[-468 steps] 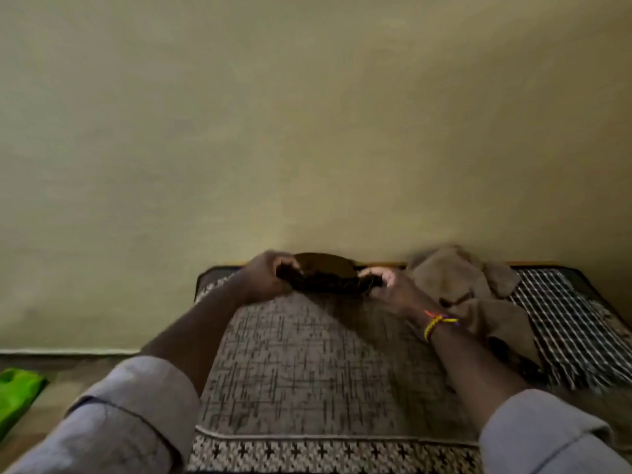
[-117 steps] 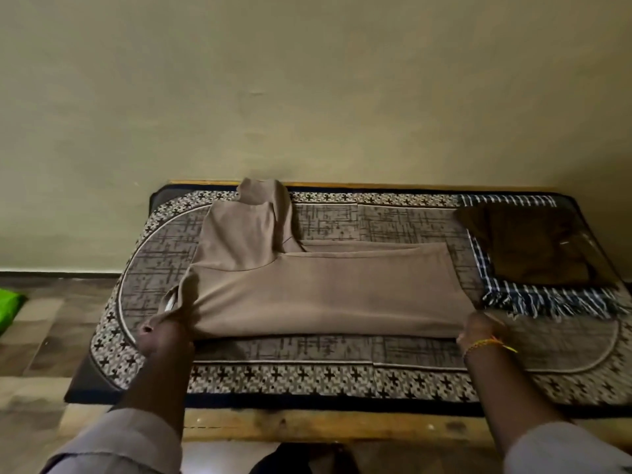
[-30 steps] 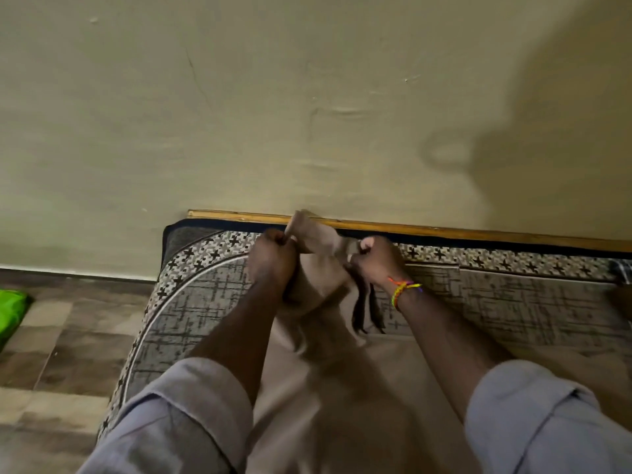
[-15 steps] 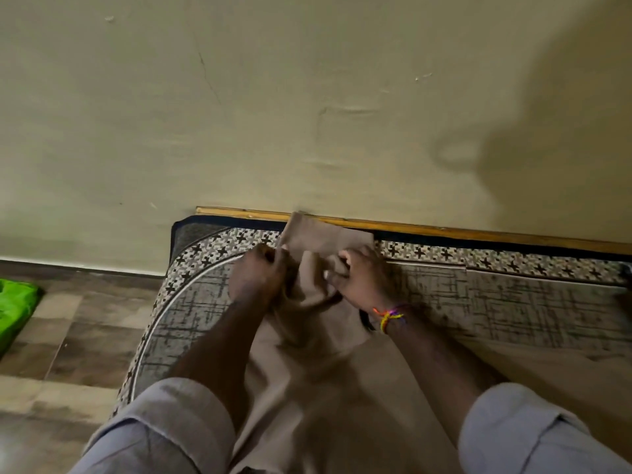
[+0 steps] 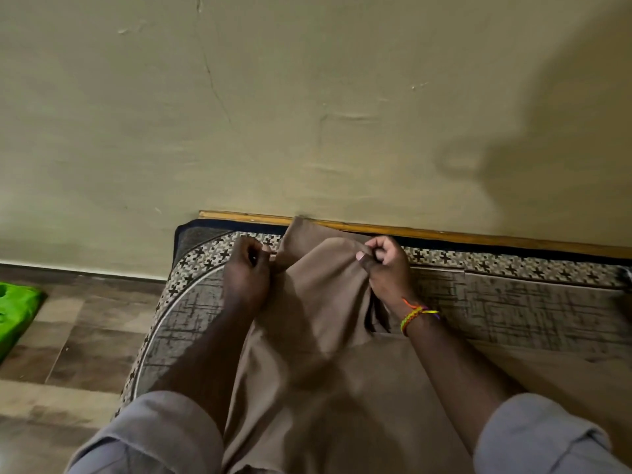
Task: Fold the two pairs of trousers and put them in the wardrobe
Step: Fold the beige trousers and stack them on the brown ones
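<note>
The light brown trousers lie spread on the patterned bed cover, running from my body toward the wall. My left hand pinches the left edge of the cloth at its far end. My right hand, with a coloured thread bracelet on the wrist, pinches the right edge of the same raised fold. A flap of the trousers sticks up behind the fold, close to the wall. The dark brown pair is out of view.
The bed's wooden frame runs along the plain wall. Tiled floor lies to the left, with a bright green object at the frame's left edge. The bed cover continues to the right.
My hands have moved apart at the far end of the trousers, stretching the bunched cloth into a wider, smoother fold.
</note>
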